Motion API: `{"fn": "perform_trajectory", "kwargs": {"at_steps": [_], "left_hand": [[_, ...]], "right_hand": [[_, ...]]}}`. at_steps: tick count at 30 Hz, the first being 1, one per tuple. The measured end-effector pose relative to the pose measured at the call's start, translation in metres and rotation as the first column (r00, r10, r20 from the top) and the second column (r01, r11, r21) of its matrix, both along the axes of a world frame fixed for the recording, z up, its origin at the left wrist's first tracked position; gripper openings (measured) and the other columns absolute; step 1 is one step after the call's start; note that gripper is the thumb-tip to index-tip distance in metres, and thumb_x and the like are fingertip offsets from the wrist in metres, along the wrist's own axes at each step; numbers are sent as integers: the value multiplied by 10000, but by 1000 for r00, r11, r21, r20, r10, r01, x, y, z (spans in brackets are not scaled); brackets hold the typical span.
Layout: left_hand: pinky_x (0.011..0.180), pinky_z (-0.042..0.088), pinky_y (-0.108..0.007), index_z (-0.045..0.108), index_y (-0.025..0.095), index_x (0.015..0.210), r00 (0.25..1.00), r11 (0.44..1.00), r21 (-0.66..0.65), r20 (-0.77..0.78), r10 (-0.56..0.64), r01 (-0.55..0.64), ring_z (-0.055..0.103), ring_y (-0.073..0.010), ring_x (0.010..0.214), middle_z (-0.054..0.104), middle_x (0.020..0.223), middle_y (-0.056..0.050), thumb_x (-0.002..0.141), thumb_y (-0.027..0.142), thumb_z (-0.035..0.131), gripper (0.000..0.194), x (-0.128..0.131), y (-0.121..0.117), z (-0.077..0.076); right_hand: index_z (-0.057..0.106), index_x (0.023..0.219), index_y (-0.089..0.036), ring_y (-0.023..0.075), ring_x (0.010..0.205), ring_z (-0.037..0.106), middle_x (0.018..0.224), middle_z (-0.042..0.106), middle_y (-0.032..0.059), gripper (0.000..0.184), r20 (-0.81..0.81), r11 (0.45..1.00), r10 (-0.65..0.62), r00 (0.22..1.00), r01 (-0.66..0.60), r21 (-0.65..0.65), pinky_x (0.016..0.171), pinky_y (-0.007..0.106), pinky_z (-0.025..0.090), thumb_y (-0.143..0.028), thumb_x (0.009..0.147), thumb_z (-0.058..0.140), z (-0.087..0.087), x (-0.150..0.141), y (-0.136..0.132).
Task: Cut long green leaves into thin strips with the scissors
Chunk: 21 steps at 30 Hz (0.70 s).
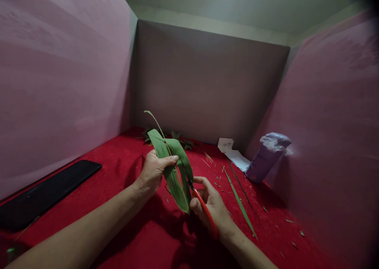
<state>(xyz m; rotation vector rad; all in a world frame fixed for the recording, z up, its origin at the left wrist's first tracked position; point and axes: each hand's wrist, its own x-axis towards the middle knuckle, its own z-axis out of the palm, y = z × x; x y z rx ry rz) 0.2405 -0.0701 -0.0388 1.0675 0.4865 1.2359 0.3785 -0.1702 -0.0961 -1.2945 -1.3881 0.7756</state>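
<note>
My left hand [153, 173] is closed around the upper part of a long green leaf [173, 170], thumb across its face, holding it above the red cloth. My right hand [214, 209] grips red-handled scissors [204, 211]. Their dark blades run up along the leaf's right side. The leaf's thin stem [154, 119] sticks up and to the left, and its tip points down between my hands.
The red cloth [118, 221] covers the table inside a box of pinkish walls. A black flat bar [44, 194] lies at left, more green leaves [177, 138] at the back, white paper [233, 152], a purple wrapped cylinder [266, 156] at right, and cut leaf strips [239, 204] with scraps.
</note>
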Motion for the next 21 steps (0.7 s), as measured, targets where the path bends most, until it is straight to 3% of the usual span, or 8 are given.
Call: {"fn": "perform_trajectory", "kwargs": {"at_steps": [16, 21], "left_hand": [[612, 495, -275, 623, 101, 783, 994, 996, 34, -72, -76, 78, 614, -160, 606, 666, 721, -63, 549, 176, 722, 265, 1, -1, -4], [634, 502, -296, 622, 96, 795, 988, 992, 53, -111, -107, 113, 623, -176, 623, 671, 753, -83, 558, 181, 725, 272, 1, -2, -6]], "right_hand": [[401, 1119, -177, 76, 415, 401, 543, 479, -58, 655, -63, 999, 51, 997, -51, -11, 389, 169, 321, -635, 680, 562, -3, 1, 0], [423, 1123, -166, 79, 419, 388, 554, 484, -47, 693, -41, 1000, 17, 999, -17, 9, 386, 176, 319, -657, 656, 565, -5, 1, 1]]}}
